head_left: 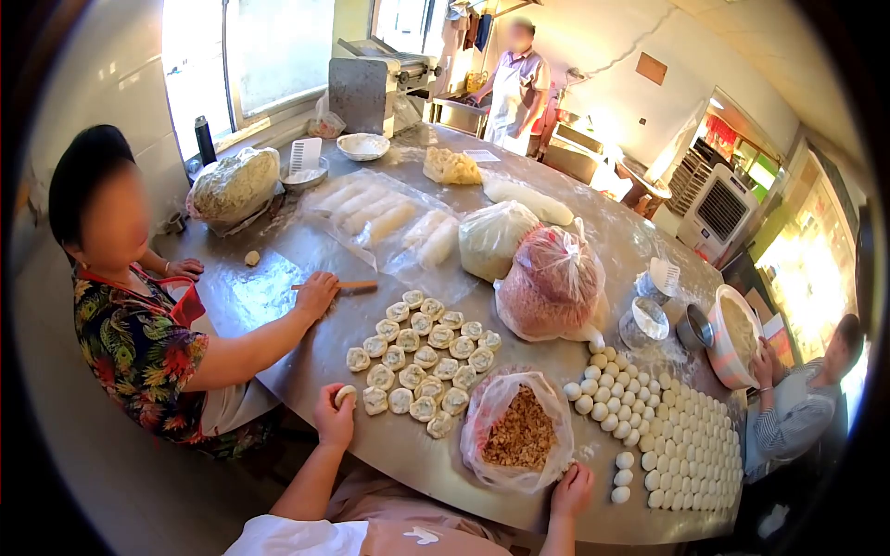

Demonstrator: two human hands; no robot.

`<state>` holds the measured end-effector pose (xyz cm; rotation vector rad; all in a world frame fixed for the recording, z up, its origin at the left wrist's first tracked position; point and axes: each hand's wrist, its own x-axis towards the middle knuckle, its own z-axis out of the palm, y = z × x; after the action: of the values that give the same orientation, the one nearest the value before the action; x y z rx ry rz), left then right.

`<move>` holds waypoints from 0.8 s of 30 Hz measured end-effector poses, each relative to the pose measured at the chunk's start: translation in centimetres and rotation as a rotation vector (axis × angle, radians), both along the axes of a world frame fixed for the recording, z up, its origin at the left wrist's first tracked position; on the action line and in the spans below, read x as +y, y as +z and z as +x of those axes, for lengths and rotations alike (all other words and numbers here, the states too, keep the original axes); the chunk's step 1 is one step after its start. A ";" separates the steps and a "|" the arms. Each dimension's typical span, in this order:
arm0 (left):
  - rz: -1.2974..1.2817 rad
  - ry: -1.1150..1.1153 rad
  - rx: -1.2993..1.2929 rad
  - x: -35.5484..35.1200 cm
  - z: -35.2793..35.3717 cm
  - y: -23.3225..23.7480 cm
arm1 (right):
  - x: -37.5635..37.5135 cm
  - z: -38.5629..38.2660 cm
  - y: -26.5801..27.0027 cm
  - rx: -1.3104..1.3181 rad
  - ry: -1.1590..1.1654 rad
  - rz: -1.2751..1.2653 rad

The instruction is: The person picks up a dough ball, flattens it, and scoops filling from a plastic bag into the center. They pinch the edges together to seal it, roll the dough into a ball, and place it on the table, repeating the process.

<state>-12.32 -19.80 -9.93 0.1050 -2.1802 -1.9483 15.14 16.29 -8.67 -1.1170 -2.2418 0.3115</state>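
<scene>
My left hand is closed around a small piece of dough at the near table edge. Just beyond it lie rows of pleated dough rounds. My right hand is closed beside an open plastic bag of brown crumbly filling. What its fingers pinch, if anything, is too small to make out. To the right of the bag sit many smooth white dough balls, with a looser group behind them.
At the left, a co-worker's hand rests on a wooden rolling pin. Tied bags of pink filling and pale contents stand mid-table. A person at the right holds a large tub; metal bowls stand near it. Another person stands behind.
</scene>
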 end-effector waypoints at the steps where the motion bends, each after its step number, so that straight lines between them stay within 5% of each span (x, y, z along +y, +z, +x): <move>1: 0.128 0.014 -0.009 -0.3 -0.1 -0.5 | 0.1 0.0 -0.1 -0.003 0.004 0.024; 5: 0.791 -0.023 -0.402 -1.8 0.1 2.6 | 0.0 -0.1 -0.1 0.027 0.021 0.061; 10: 1.022 -0.206 -0.456 -3.1 -0.3 1.5 | 0.1 0.1 -0.1 0.021 0.019 0.004; 15: 0.737 -0.198 -0.372 -1.5 0.5 -0.4 | -0.1 0.3 0.1 0.026 0.021 0.018; 24: 0.665 -0.190 -0.393 -1.2 0.9 0.8 | -0.1 0.3 0.3 0.042 0.050 0.014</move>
<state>-11.44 -21.04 -9.11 0.4281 -1.6718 -2.8981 15.40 16.16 -8.35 -1.0395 -2.2339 0.3358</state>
